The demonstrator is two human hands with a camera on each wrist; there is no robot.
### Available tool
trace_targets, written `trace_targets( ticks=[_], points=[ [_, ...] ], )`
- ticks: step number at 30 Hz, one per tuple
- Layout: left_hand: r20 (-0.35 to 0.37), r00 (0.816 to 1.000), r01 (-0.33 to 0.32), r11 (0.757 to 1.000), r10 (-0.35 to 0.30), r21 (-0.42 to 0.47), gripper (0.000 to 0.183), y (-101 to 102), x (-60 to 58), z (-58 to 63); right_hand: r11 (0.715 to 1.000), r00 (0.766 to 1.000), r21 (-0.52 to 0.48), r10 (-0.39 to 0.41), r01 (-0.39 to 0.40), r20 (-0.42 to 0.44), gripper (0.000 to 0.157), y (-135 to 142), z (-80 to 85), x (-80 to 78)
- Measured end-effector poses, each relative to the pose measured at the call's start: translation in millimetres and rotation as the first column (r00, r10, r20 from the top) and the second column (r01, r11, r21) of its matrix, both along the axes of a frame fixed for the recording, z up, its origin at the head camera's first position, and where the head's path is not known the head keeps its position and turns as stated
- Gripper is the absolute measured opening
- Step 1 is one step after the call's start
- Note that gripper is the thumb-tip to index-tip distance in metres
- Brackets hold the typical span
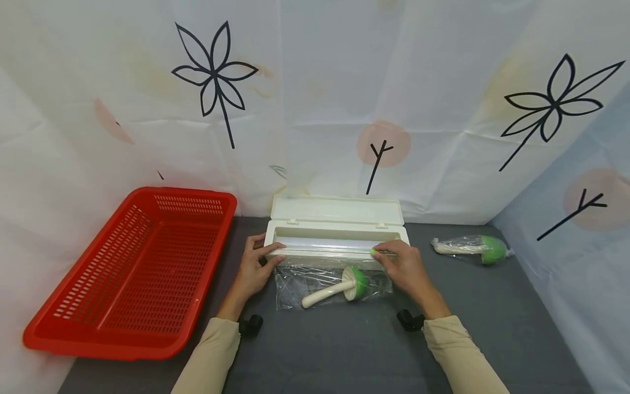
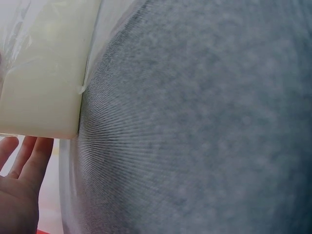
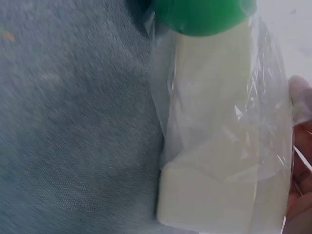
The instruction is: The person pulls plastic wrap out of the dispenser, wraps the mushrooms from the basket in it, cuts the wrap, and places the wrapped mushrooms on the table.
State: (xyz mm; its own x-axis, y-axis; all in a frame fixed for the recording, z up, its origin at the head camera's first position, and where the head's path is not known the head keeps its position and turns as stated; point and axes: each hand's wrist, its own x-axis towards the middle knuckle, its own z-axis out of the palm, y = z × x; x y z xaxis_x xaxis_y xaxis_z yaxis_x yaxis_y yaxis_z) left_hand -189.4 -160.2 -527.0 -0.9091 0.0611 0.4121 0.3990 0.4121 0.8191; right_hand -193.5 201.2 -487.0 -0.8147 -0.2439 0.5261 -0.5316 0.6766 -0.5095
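A white cling film dispenser stands with its lid tipped back and a film roll inside. My left hand holds its left end, index finger and thumb at the front edge, the other fingers against the end wall. With thumb and index finger, my right hand pinches a small green slider on the front rail. Clear film hangs over the dispenser's front onto the table. On this film lies a toy mushroom with a green cap and white stem.
To the left stands a red plastic basket with slotted walls. A second green-and-white mushroom, wrapped in clear film, lies at the right on the grey table. A printed white cloth rises behind the dispenser.
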Motion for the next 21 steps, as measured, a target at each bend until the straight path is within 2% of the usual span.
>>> trace_targets(
  ticks=[3,6,8,10,13,15,17,21],
  points=[
    [0.006,1.0,-0.002,1.0,0.002,0.006,0.025,0,0.3,-0.7,0.997,0.997,-0.048,-0.069,0.067,-0.042,0.031,-2,-3.3,2.9],
    [0.012,1.0,-0.004,1.0,0.004,0.012,0.026,0,0.3,-1.1,0.974,0.979,-0.122,-0.199,0.192,-0.05,0.055,-4,-7.2,4.6],
    [0.018,1.0,-0.001,1.0,0.001,0.02,0.026,1,0.3,-0.8,0.948,0.959,-0.15,-0.282,0.28,0.009,0.072,-5,-8.5,5.9],
    [0.023,1.0,-0.001,1.0,0.0,0.027,0.026,1,0.1,-0.8,0.927,0.936,-0.143,-0.334,0.348,0.114,0.084,-6,-9.0,7.3],
    [0.029,1.0,-0.001,0.999,0.0,0.035,0.027,1,-0.2,-1.2,0.91,0.889,-0.097,-0.365,0.404,0.276,0.098,-6,-9.6,9.4],
    [0.031,1.0,-0.001,0.999,0.0,0.036,0.027,1,-0.6,-1.7,0.903,0.861,-0.085,-0.37,0.422,0.349,0.103,-7,-10.0,10.2],
    [0.035,0.999,-0.003,0.999,0.001,0.036,0.027,1,-0.8,-2.3,0.895,0.841,-0.086,-0.375,0.439,0.389,0.109,-8,-10.7,11.1],
    [0.044,0.999,-0.005,0.999,0.003,0.035,0.028,1,-0.9,-3.6,0.878,0.831,-0.128,-0.377,0.461,0.41,0.11,-10,-12.3,12.7]
  ],
)
